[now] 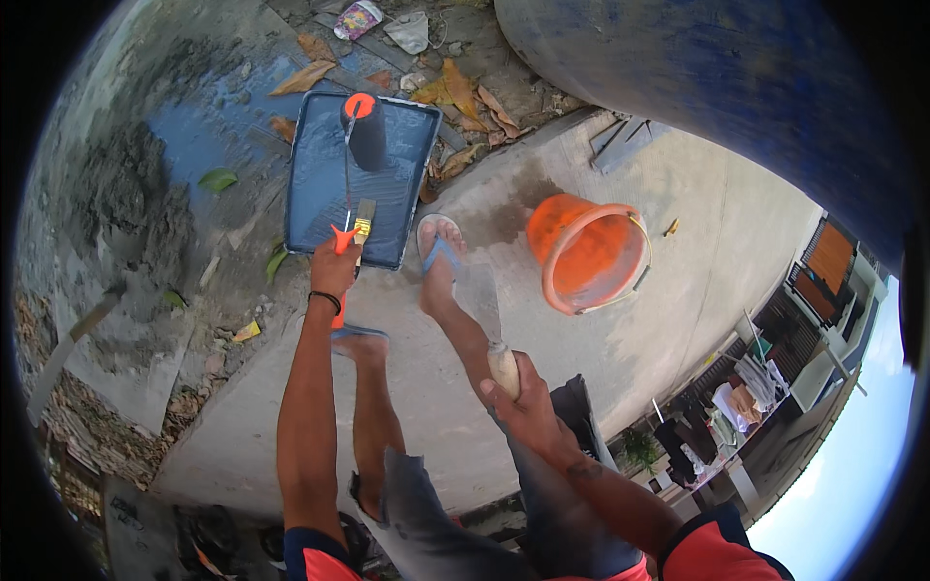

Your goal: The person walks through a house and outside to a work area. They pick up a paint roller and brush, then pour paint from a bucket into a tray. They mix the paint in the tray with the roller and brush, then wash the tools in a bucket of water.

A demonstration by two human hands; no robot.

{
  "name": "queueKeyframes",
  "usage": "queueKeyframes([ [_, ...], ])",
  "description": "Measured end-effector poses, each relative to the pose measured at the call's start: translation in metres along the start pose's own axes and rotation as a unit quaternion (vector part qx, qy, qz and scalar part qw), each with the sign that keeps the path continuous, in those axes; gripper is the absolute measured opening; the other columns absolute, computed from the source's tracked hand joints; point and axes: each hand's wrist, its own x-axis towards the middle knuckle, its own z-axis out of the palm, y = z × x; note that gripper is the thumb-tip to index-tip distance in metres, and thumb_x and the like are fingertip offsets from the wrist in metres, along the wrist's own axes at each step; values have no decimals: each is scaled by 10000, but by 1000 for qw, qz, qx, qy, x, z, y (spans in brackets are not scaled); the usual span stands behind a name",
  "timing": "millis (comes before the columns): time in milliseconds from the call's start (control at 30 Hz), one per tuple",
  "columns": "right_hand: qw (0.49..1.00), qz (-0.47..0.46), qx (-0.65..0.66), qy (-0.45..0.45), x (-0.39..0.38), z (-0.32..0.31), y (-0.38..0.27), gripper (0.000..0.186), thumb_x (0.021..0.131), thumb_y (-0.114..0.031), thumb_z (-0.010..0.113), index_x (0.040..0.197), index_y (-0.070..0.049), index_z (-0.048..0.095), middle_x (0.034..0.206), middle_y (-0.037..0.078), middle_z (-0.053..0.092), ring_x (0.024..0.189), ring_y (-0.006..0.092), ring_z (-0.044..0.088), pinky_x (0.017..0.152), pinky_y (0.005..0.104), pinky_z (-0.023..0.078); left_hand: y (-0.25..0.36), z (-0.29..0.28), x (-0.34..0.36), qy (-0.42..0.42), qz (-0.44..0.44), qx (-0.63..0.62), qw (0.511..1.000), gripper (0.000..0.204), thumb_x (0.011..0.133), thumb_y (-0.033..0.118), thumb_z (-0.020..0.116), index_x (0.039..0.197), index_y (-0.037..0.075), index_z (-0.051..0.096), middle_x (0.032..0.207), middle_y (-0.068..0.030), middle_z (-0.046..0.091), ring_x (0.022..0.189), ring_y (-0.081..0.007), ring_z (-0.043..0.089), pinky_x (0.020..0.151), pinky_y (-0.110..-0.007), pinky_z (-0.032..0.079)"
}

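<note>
My left hand (pixel 331 271) grips the orange handle of a paint roller, whose dark sleeve (pixel 366 140) rests in a black tray (pixel 407 184) with blue-grey paint. A paintbrush (pixel 364 218) is right beside those fingers; whether I hold it too, I cannot tell. In my right hand (pixel 523 407) is the wooden handle of a flat metal scraper or trowel (pixel 480 295), its blade over my leg. An orange bucket (pixel 560 228) stands to the right of my sandalled feet.
Blue-stained rubble (pixel 208 126), dry leaves and litter surround the tray. A large blue curved surface (pixel 717 87) arches at upper right. Pale concrete (pixel 639 349) lies underfoot. Farther right are a fence, hanging cloths (pixel 741 392) and a roof; a pipe-like bar (pixel 73 353) is at left.
</note>
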Motion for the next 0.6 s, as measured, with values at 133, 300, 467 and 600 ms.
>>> queueKeyframes([
  [133,998,-51,-15,30,101,9,-14,411,874,-242,653,1139,26,491,810,159,627,697,213,618,647,344,492,-22,13,-7,5,-48,-59,997,194,848,202,700,785,46,604,558,11,489,400,-83,433,364,-255,345],
  [300,977,-94,-189,38,210,49,-41,480,869,-285,623,1181,27,435,906,278,641,843,462,623,756,501,479,-68,39,-14,59,-41,-142,987,193,859,184,693,761,59,584,551,14,484,400,-80,431,361,-242,345],
  [467,956,-208,-207,-26,251,89,-36,464,875,-288,612,1170,17,422,889,278,643,846,458,623,750,515,479,-101,65,-15,83,-33,-175,980,171,872,166,674,771,66,580,552,18,473,402,-77,425,362,-237,338],
  [600,939,-202,-263,-86,256,102,-35,423,870,-262,610,1150,-1,431,853,276,644,828,458,625,745,524,480,-108,75,-15,99,-50,-191,975,150,881,154,653,786,63,581,551,19,469,409,-75,424,369,-236,340],
])
